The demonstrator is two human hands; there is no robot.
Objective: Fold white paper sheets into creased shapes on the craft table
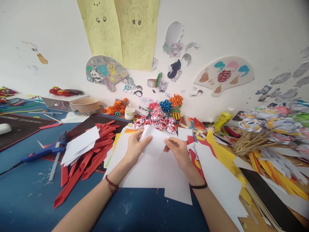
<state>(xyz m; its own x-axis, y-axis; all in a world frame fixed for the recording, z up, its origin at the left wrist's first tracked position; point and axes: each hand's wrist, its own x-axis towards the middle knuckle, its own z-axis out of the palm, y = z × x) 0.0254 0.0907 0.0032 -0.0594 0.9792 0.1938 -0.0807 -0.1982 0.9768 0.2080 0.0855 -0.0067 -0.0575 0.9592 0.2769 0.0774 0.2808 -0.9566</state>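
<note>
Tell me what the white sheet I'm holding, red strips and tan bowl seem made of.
White sheet: likely paper, matte, thin and softly curled. Red strips: probably matte paper, sharply creased. Tan bowl: perhaps wood or plastic; its smooth, dull wall fits either.

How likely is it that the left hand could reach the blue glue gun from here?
Probably yes: only low things, such as the red strips, lie between the blue glue gun and the left hand, though it may need to release the white sheet.

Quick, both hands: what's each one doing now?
Left hand: closed, pinching the white paper by its left side.
Right hand: closed, fingertips at the same paper's right edge.
</note>
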